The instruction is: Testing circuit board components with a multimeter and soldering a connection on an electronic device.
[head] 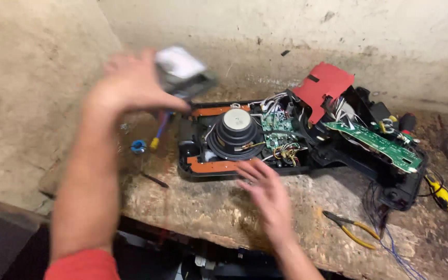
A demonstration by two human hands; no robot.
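Note:
My left hand (pixel 130 83) is raised at the upper left, blurred by motion, and grips a grey metal box-shaped part (pixel 183 72) with a white label on top. My right hand (pixel 265 189) hovers open, fingers spread, just in front of the near edge of an opened speaker unit (pixel 245 135). Inside that black casing sit a round speaker cone (pixel 236 129), a small green circuit board (pixel 276 127) and bundled wires. A red sheet (pixel 322 85) is folded up over its right part, beside a long green circuit board (pixel 377 145).
The rough wooden bench (pixel 224 202) ends in a ragged front edge. Yellow-handled pliers (pixel 351 228) lie at the front right, a yellow tool (pixel 440 192) at the far right, a screwdriver with blue shaft (pixel 159 132) and a blue ring (pixel 138 146) at the left. Stained walls close the back and left.

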